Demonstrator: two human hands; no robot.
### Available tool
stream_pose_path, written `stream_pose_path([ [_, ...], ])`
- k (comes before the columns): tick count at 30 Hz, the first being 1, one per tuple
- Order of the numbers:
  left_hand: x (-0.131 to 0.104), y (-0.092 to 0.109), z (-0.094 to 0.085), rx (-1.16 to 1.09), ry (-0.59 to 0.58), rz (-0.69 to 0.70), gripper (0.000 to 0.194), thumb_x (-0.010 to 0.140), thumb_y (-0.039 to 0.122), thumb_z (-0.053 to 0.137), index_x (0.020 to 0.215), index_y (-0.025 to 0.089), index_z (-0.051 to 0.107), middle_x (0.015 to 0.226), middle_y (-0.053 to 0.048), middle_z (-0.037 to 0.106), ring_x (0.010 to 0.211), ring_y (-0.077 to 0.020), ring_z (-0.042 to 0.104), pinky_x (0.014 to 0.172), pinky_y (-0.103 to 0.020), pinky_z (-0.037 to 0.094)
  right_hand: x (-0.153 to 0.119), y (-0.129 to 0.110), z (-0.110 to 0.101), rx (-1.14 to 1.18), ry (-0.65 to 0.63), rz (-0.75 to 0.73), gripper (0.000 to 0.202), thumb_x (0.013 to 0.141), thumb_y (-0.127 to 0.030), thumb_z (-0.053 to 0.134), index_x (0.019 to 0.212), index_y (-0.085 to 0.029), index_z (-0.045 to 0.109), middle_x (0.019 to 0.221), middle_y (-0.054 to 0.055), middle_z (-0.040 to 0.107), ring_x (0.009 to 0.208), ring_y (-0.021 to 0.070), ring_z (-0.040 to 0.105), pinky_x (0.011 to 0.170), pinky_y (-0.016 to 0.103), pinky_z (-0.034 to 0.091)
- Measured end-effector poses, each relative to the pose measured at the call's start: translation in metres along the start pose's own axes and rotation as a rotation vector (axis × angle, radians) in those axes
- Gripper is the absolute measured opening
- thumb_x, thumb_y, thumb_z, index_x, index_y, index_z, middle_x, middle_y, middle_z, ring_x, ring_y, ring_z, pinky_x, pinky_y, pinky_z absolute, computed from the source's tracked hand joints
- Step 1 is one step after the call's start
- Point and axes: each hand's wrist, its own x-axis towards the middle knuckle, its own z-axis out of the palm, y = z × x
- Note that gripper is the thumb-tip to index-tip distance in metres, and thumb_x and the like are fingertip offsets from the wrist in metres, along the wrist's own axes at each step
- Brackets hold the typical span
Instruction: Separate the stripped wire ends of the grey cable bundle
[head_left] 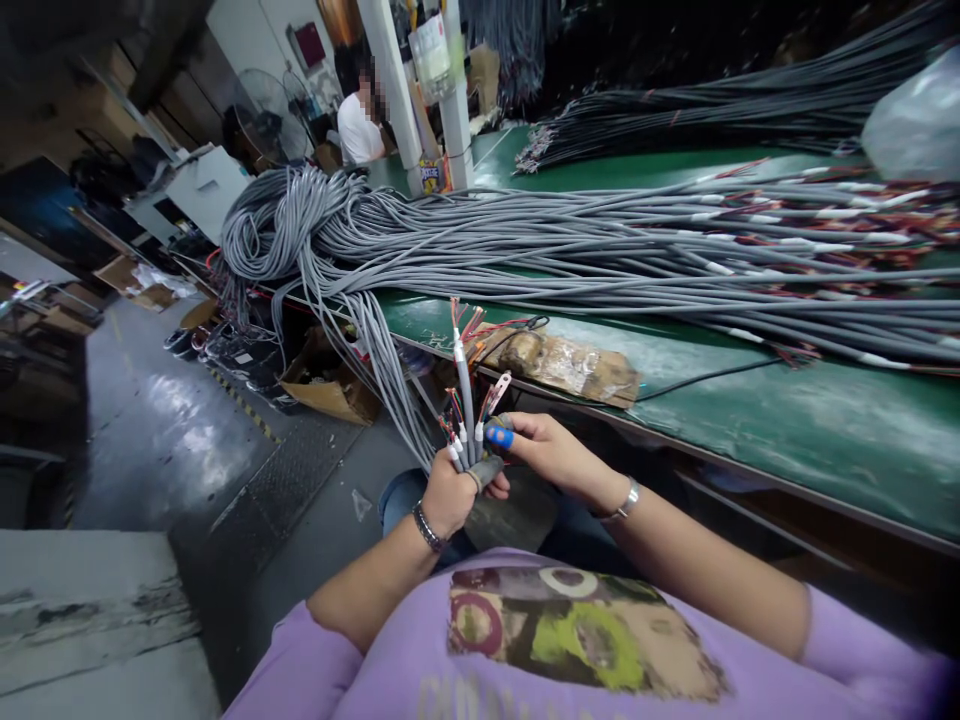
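Wrapped round several grey cable ends (463,385) is my left hand (450,495), in front of my lap. White sleeves and thin coloured wires top these ends, and one cable stands higher than the others. Close on their right, my right hand (544,450) has its fingers pinched together at the bunch, with blue tape on one finger. A small pale pink strip (498,392) sticks up by its fingertips; whether the fingers hold it or a cable is hard to make out. From the held ends, grey cables run up to the big coiled bundle (289,225) on the table.
The green table (840,440) carries long grey cables (600,235), black cables (697,125) and a taped cardboard piece (577,368) at its near edge. An open carton (330,385) stands on the floor at left. A person in white (360,130) sits beyond the posts.
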Motion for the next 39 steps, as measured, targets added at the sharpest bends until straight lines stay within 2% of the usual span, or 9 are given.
stream_pose_path([
  [3,0.002,-0.001,0.001,-0.093,0.065,0.024,0.029,0.064,0.039,0.073,0.06,0.012,0.063,0.052,-0.004,0.063,0.043,-0.0117,0.056,0.046,-0.023,0.046,-0.005,0.009,0.0,0.166,0.123,0.118,0.034,0.07,-0.05,0.069,0.075,-0.016,0.065,0.069,0.001,0.062,0.058,0.0103,0.052,0.057,0.024,0.042],
  [5,0.004,-0.002,0.001,-0.133,0.094,0.035,0.03,0.064,0.039,0.073,0.059,0.012,0.062,0.052,-0.004,0.063,0.043,-0.0112,0.056,0.046,-0.023,0.045,-0.011,0.013,0.002,0.208,0.162,0.152,0.034,0.067,-0.048,0.073,0.077,-0.017,0.065,0.069,0.001,0.062,0.057,0.0096,0.05,0.054,0.023,0.04],
  [10,0.006,-0.007,0.002,-0.125,0.079,0.013,0.031,0.063,0.041,0.074,0.06,0.012,0.062,0.051,-0.004,0.063,0.043,-0.0116,0.056,0.045,-0.022,0.045,-0.018,0.012,0.016,0.219,0.231,-0.01,0.024,0.072,-0.042,0.071,0.072,-0.02,0.061,0.057,-0.002,0.058,0.053,0.0108,0.049,0.053,0.026,0.041],
  [16,0.005,-0.009,0.002,-0.121,0.086,0.013,0.033,0.063,0.042,0.074,0.06,0.011,0.061,0.05,-0.004,0.062,0.043,-0.0123,0.057,0.046,-0.023,0.046,-0.016,0.007,0.017,0.179,0.1,0.001,0.028,0.076,-0.045,0.066,0.074,-0.019,0.056,0.055,-0.002,0.057,0.052,0.012,0.052,0.055,0.028,0.043],
  [24,0.006,-0.011,0.002,-0.13,0.102,-0.007,0.032,0.061,0.041,0.075,0.059,0.012,0.061,0.047,-0.003,0.061,0.041,-0.0117,0.056,0.043,-0.022,0.045,-0.014,0.017,0.016,0.151,0.036,-0.021,0.029,0.075,-0.045,0.066,0.075,-0.021,0.05,0.054,-0.004,0.056,0.052,0.0133,0.054,0.056,0.029,0.045],
  [28,0.006,-0.012,0.002,-0.112,0.102,0.013,0.034,0.062,0.042,0.074,0.058,0.012,0.061,0.049,-0.004,0.062,0.042,-0.0122,0.057,0.046,-0.023,0.046,-0.014,0.018,0.015,0.154,0.025,-0.033,0.027,0.079,-0.044,0.062,0.073,-0.02,0.051,0.055,-0.004,0.057,0.052,0.013,0.055,0.055,0.028,0.044],
  [34,0.004,-0.01,0.002,-0.138,0.14,0.019,0.032,0.062,0.041,0.074,0.059,0.012,0.061,0.05,-0.004,0.062,0.043,-0.0128,0.057,0.047,-0.024,0.047,-0.016,0.013,0.017,0.204,0.036,-0.031,0.024,0.077,-0.04,0.064,0.074,-0.02,0.053,0.057,-0.003,0.057,0.053,0.013,0.055,0.058,0.03,0.045],
  [39,0.006,-0.012,0.0,-0.117,0.076,-0.018,0.031,0.061,0.039,0.075,0.061,0.011,0.062,0.048,-0.003,0.061,0.041,-0.0121,0.056,0.043,-0.023,0.044,-0.011,0.011,0.022,0.246,-0.015,0.007,0.028,0.077,-0.046,0.063,0.074,-0.021,0.05,0.049,-0.004,0.054,0.046,0.0138,0.052,0.052,0.03,0.043],
])
